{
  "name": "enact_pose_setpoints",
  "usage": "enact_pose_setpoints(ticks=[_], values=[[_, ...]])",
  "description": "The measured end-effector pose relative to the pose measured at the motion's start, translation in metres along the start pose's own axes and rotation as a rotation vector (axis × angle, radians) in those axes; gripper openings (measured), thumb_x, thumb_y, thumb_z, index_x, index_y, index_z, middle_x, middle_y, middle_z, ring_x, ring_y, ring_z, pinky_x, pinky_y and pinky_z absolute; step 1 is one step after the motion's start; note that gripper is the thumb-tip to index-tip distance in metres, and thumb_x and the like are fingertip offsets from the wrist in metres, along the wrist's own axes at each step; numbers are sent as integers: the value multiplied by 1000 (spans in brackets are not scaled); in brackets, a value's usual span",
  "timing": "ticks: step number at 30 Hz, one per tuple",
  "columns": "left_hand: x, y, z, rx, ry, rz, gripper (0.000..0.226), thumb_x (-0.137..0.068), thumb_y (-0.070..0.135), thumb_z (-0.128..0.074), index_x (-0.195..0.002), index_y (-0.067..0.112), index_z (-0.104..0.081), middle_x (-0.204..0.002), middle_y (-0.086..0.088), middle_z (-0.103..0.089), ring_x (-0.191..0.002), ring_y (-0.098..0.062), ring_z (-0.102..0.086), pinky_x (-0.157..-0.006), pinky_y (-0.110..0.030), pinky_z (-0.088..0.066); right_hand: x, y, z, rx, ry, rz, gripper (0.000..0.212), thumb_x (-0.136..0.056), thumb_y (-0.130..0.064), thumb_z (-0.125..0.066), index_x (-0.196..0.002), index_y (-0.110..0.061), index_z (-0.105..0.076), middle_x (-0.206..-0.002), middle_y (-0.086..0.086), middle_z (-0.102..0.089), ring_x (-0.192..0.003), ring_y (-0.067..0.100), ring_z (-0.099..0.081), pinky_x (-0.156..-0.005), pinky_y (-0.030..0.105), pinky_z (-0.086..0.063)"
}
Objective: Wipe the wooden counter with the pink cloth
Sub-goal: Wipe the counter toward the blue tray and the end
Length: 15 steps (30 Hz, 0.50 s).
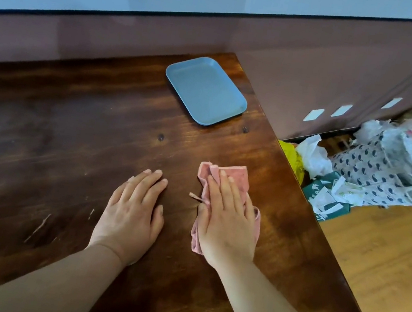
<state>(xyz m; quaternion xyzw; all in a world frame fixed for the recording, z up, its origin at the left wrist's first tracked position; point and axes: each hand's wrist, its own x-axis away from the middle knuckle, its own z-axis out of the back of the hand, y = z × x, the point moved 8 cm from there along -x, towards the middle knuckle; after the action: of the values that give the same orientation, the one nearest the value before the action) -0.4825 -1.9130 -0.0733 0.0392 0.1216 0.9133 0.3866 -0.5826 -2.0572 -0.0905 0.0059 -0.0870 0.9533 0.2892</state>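
The dark wooden counter [68, 134] fills most of the view. A crumpled pink cloth [239, 178] lies on it near the right edge. My right hand [227, 218] presses flat on the cloth with straight fingers, covering its middle. My left hand [134, 212] rests flat on the bare wood just left of the cloth, fingers straight, holding nothing.
A blue-grey rectangular tray [206, 89] sits near the counter's far right corner. Pale scratches [38, 227] mark the wood at the left. Beyond the right edge, bags, boxes and a patterned cloth bag [386, 168] are piled on the floor. A wall runs behind.
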Motion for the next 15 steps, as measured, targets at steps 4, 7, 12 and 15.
enact_pose_setpoints(ticks=[4,7,12,15], values=[[-1,-1,-3,-17,-7,-2,56,-94,39,-30,-143,21,-48,-154,4,-39,-145,-13,-28,-119,-36,-19,-41,-2,0,15,-3,2,59,-106,-49,-3,-163,-33,1,-170,-10,-1,-157,13,0,-127,42,-11],[-1,1,-2,-4,-10,-9,56,-93,38,-30,-143,20,-49,-153,3,-40,-145,-14,-29,-120,-37,-21,-36,-6,1,31,-18,-43,60,-106,-50,-5,-163,-31,2,-170,-8,0,-157,15,0,-128,42,-5],[0,1,-1,11,-2,-7,56,-93,38,-30,-141,18,-51,-152,2,-42,-145,-15,-30,-119,-39,-24,13,-17,-9,8,-77,19,64,-100,-51,13,-161,-29,8,-169,-8,8,-156,13,9,-127,42,-3],[-2,-1,-3,13,16,-8,56,-93,38,-31,-141,18,-51,-152,2,-42,-144,-15,-31,-119,-40,-25,-15,-20,-9,-25,-76,11,62,-101,-49,9,-160,-31,12,-169,-10,13,-155,11,12,-127,42,-6]])
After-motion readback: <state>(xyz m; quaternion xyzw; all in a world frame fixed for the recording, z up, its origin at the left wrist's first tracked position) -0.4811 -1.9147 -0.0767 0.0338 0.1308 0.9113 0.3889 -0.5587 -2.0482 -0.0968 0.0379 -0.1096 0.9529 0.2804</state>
